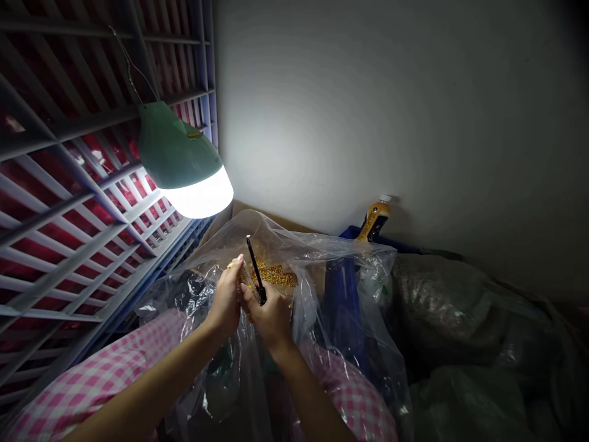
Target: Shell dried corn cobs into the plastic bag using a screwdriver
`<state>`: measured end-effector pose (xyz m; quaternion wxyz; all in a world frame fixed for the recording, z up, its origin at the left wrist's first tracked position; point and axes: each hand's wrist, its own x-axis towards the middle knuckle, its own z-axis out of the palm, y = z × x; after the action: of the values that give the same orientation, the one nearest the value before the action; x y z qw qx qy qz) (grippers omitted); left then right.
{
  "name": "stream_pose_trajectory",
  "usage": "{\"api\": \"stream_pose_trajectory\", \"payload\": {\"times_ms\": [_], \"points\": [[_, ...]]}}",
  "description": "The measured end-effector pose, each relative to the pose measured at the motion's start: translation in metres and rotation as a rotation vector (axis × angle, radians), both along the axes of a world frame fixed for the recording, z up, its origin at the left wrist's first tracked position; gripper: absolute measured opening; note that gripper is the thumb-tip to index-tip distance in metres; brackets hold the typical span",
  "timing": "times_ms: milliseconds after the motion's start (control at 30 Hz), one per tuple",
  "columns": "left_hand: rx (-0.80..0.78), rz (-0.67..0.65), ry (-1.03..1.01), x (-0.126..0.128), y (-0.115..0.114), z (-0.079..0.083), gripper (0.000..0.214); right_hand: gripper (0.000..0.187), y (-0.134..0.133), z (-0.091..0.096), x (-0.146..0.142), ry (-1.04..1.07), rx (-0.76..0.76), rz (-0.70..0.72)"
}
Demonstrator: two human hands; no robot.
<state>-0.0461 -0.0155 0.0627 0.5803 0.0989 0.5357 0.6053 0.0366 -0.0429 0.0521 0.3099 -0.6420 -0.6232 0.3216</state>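
Observation:
My left hand [224, 299] is closed round a corn cob [244, 277], which looks largely stripped, with a few yellow kernels near its upper end. Close against it, my right hand [274, 316] grips what looks like a screwdriver [254, 263], its thin black shaft pointing up and away from me. The right thumb presses at the cob's side. Loose yellow corn kernels [278, 275] lie beneath both hands in a cardboard box [317, 279]. Clear plastic sheeting [308, 245] drapes over the box and my lap. Part of the cob is hidden by my fingers.
A lit green lamp [179, 150] hangs by a wire from a slatted plastic crate wall [87, 202] at left. Right of the box stand a blue crate [340, 313] and a yellow-labelled bottle [375, 220]. Full sacks [446, 301] lie farther right, below a pale wall [368, 110].

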Motion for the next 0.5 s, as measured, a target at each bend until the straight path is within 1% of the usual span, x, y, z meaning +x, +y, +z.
{"api": "stream_pose_trajectory", "payload": {"times_ms": [100,167,233,333,500], "points": [[0.007,-0.121,-0.030,-0.0006,-0.0012,0.0018,0.034,0.042,-0.0029,0.0015,0.0001,-0.027,0.014,0.032],[-0.004,-0.166,-0.044,-0.0006,-0.0022,0.0024,0.034,0.042,-0.0049,0.0017,-0.0002,-0.033,0.021,0.052],[-0.022,-0.158,-0.057,-0.0002,-0.0030,0.0023,0.033,0.042,-0.0063,0.0011,-0.0012,-0.005,0.023,0.075],[-0.061,-0.100,-0.068,0.0005,-0.0036,0.0015,0.025,0.041,-0.0072,-0.0005,-0.0029,0.073,0.006,0.086],[-0.055,-0.089,-0.079,0.0007,-0.0038,-0.0007,0.022,0.042,-0.0078,-0.0019,-0.0057,0.122,-0.009,0.047]]}}
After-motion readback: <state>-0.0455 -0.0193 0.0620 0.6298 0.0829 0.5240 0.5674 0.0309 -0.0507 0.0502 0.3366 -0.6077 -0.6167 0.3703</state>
